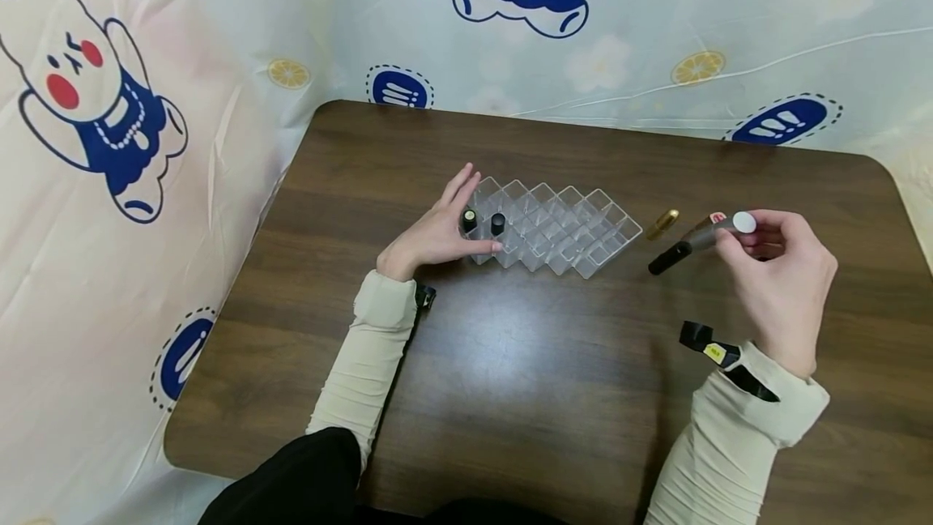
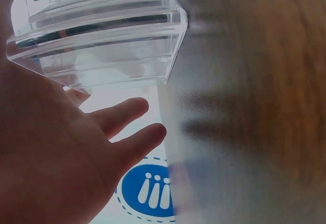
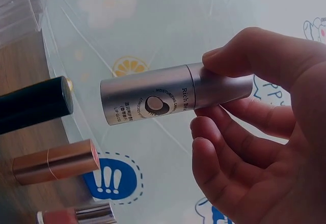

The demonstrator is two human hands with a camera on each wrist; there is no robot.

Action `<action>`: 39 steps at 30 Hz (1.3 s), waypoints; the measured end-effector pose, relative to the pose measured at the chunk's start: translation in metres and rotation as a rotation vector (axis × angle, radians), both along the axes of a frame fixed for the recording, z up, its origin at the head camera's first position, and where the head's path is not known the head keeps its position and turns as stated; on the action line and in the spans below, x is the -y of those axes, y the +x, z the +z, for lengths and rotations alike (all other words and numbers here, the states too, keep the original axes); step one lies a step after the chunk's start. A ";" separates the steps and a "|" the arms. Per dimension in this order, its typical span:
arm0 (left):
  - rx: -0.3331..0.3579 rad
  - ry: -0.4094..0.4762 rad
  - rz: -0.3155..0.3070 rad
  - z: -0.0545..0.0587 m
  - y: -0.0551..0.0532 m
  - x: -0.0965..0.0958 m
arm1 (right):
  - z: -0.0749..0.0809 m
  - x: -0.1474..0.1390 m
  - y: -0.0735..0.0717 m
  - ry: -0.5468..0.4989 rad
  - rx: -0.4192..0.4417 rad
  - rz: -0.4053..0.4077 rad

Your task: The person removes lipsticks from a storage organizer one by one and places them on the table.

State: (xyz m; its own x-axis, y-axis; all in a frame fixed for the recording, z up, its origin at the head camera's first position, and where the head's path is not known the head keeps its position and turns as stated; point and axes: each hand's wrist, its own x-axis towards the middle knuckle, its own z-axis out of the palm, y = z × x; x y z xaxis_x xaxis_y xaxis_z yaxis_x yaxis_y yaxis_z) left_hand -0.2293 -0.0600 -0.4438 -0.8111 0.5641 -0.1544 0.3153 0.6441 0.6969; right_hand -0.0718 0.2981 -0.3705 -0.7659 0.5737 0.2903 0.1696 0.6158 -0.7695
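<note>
My right hand pinches a silver lip gloss tube by one end between thumb and fingers, over the right part of the table. The tube's label faces the right wrist camera. Beside it stands a black tube, its upper end overlapped by the silver one in the head view. My left hand rests against the left end of a clear divided organizer, thumb along the front edge and fingers extended at the back. Two dark-capped tubes, one by the palm and another, sit in its left compartments.
A gold tube stands just right of the organizer. The right wrist view shows a rose-gold tube and a pink tube with a silver cap. A patterned curtain hangs behind the brown table.
</note>
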 end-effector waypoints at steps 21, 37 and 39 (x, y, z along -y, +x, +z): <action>-0.004 0.013 -0.008 -0.002 0.001 0.000 | -0.004 -0.014 0.008 0.016 0.109 -0.056; 0.000 0.008 0.000 0.000 0.001 0.000 | -0.009 -0.023 0.008 0.021 0.195 -0.063; -0.004 0.005 -0.001 0.000 0.001 0.000 | -0.010 -0.024 0.009 0.021 0.197 -0.058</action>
